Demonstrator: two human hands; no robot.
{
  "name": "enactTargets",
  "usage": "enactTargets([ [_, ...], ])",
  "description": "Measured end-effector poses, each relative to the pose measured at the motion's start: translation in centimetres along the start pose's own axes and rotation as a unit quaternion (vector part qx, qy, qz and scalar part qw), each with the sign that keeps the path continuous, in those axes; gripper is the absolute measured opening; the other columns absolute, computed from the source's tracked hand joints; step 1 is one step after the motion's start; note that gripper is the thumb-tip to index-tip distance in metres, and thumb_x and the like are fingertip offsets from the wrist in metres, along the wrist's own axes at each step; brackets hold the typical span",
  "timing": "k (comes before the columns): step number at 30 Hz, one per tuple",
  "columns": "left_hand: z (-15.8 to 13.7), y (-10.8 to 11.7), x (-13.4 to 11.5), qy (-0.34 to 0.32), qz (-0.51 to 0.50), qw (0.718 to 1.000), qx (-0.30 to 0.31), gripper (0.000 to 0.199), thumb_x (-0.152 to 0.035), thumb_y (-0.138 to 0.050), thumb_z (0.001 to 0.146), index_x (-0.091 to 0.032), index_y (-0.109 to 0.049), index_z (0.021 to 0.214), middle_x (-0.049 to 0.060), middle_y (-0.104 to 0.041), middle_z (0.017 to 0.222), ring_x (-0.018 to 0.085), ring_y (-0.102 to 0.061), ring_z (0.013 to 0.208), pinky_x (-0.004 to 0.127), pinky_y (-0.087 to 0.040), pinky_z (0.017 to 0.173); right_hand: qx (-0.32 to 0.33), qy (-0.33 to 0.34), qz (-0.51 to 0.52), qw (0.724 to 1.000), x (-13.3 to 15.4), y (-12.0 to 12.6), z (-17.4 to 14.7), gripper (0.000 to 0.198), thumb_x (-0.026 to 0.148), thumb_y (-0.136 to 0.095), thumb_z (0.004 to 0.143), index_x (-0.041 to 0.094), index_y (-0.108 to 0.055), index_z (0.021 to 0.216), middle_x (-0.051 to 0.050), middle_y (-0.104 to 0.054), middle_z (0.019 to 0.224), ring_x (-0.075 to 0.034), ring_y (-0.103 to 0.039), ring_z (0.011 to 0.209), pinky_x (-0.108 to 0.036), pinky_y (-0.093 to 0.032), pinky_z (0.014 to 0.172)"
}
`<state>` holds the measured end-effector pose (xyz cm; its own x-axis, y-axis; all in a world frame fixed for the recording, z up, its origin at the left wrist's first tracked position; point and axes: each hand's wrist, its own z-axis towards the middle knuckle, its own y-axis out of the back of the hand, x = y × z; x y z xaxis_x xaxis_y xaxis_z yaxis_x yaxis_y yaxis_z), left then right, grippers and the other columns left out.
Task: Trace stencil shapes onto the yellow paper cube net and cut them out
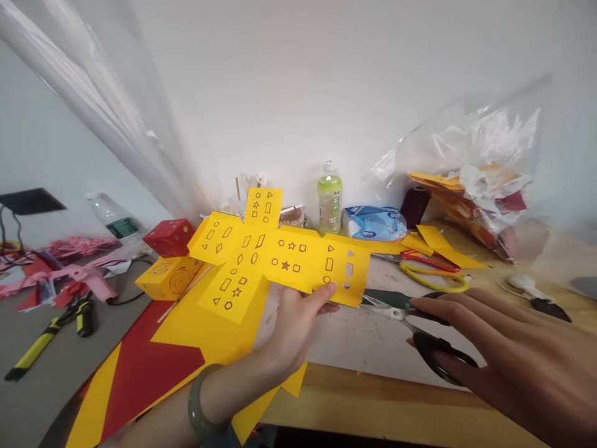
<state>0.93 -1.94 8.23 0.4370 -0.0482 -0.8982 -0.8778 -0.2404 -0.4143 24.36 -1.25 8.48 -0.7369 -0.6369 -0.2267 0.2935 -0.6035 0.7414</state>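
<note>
My left hand pinches the lower edge of a yellow cross-shaped paper cutout, its thumb on top. Rows of small outlined shapes, such as stars, circles and rectangles, are drawn on its panels; a few shapes on the right-hand panel look cut out as holes. In my right hand is a pair of black-handled scissors, with fingers in the loops. The blades are parted, and their tips lie at the lower right edge of the cutout. Whether they touch the paper I cannot tell.
Behind the cutout stand a green-labelled bottle and a blue tissue pack. Red- and yellow-handled tools lie right. At left are a red box, a yellow box, a pink glue gun and yellow-black pliers.
</note>
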Motion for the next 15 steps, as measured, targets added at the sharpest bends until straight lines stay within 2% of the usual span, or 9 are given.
enactTargets([
  [3, -0.2, 0.0, 0.1, -0.007, 0.009, 1.000, 0.012, 0.038, -0.025, -0.082, 0.061, -0.012, -0.068, 0.094, 0.009, -0.071, 0.097, 0.018, -0.065, 0.082, 0.022, -0.054, 0.064, 0.000, 0.064, -0.040, 0.997, 0.3, 0.0, 1.1, 0.026, 0.030, -0.039, 0.094, 0.019, -0.061, 0.104, -0.010, -0.073, 0.094, -0.024, -0.069, 0.076, -0.034, -0.048, 0.058],
  [7, -0.3, 0.3, 0.3, -0.027, 0.030, 0.999, 0.028, 0.037, -0.028, -0.081, 0.065, -0.012, -0.069, 0.095, 0.010, -0.071, 0.099, 0.020, -0.066, 0.086, 0.024, -0.056, 0.068, -0.006, 0.105, -0.049, 0.993, 0.2, -0.1, 1.3, 0.026, 0.024, -0.037, 0.095, 0.015, -0.060, 0.104, -0.010, -0.073, 0.089, -0.027, -0.068, 0.076, -0.037, -0.047, 0.059],
  [11, -0.3, 0.5, 0.5, -0.043, 0.060, 0.996, 0.047, 0.035, -0.030, -0.078, 0.068, -0.011, -0.069, 0.097, 0.011, -0.071, 0.100, 0.023, -0.066, 0.089, 0.028, -0.056, 0.073, 0.005, 0.092, -0.023, 0.995, 0.3, -0.3, 0.3, 0.032, 0.021, -0.036, 0.095, 0.019, -0.055, 0.119, -0.007, -0.073, 0.097, -0.028, -0.066, 0.085, -0.040, -0.047, 0.066],
  [15, 0.0, 0.9, 0.5, -0.071, 0.092, 0.991, 0.067, 0.030, -0.028, -0.076, 0.072, -0.014, -0.070, 0.097, 0.009, -0.070, 0.101, 0.023, -0.066, 0.095, 0.029, -0.054, 0.082, 0.020, 0.076, -0.004, 0.997, -0.1, -0.5, -0.5, 0.047, 0.017, -0.035, 0.092, 0.024, -0.040, 0.138, -0.008, -0.071, 0.108, -0.031, -0.064, 0.096, -0.043, -0.046, 0.071],
])
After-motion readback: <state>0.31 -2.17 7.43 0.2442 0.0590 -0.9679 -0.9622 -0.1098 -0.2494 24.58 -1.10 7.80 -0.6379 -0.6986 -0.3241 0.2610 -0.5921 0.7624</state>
